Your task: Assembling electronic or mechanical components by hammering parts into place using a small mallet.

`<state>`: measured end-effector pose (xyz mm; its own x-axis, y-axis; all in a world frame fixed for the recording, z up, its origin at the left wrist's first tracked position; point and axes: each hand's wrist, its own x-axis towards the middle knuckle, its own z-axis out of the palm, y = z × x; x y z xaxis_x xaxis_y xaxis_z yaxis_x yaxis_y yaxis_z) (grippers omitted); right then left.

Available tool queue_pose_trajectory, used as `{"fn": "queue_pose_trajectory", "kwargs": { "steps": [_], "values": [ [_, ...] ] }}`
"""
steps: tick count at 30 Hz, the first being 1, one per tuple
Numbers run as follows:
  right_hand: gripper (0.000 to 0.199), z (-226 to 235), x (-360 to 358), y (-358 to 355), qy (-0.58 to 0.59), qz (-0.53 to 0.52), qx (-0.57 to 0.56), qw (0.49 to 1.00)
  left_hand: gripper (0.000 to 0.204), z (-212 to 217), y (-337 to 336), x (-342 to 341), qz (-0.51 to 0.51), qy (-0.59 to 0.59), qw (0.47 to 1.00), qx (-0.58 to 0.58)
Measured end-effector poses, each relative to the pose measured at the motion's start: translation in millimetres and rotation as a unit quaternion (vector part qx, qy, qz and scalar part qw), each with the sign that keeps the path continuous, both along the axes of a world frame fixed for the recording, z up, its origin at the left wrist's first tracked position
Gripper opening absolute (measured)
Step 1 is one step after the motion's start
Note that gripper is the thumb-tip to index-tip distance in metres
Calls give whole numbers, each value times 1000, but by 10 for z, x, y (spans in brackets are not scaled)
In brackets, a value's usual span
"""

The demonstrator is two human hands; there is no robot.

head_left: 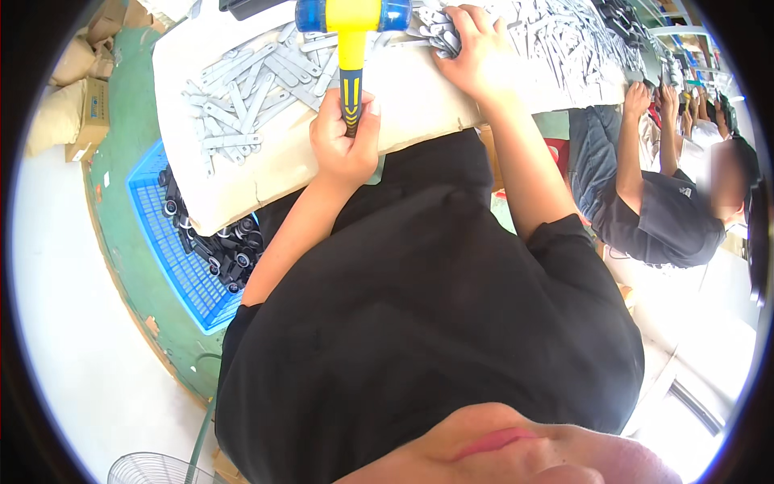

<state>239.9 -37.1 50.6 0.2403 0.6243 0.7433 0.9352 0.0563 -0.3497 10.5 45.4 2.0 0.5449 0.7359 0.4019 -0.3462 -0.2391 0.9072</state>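
Observation:
My left hand [345, 152] is wrapped round the black and yellow handle of a mallet [351, 50] with blue ends on its head. The mallet stands out over the near edge of the table, head away from me. My right hand [482, 60], further right, is closed on a bunch of grey metal strips [439, 34] with rounded ends. Beyond and beside my left hand, a loose heap of flat metal strips [250, 95] lies on the cardboard-covered tabletop [282, 171].
Another large pile of metal strips [564, 52] spreads to the right. Below the table's left side, a blue crate [173, 254] holds black parts with round ends. Cardboard boxes [89, 119] stand on the far left. A co-worker [669, 206] sits at the right.

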Motion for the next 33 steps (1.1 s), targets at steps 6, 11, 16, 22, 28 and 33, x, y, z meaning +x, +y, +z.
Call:
{"fn": "queue_pose_trajectory", "kwargs": {
  "steps": [6, 11, 16, 22, 28, 33],
  "values": [
    [67, 314, -1, 131, -42, -176, -297, 938, 8, 22, -8, -5, -7, -1, 1000, 0],
    [83, 248, 430, 4, 10, 124, -193, 973, 9, 55, 4, -19, -13, -8, 1000, -17],
    [103, 467, 427, 195, -67, -34, -414, 907, 7, 34, 17, 13, 1, -27, 999, -46],
    [107, 524, 551, 52, -37, 78, -340, 936, 7, 25, 10, 8, -11, -31, 997, -71],
    [94, 545, 450, -122, -47, -121, -367, 921, 8, 4, 32, -18, -16, -24, 997, -67],
    [82, 173, 185, -368, -102, -159, -129, 973, 11, -29, 70, -34, -27, -13, 999, -39]
  ]
}}
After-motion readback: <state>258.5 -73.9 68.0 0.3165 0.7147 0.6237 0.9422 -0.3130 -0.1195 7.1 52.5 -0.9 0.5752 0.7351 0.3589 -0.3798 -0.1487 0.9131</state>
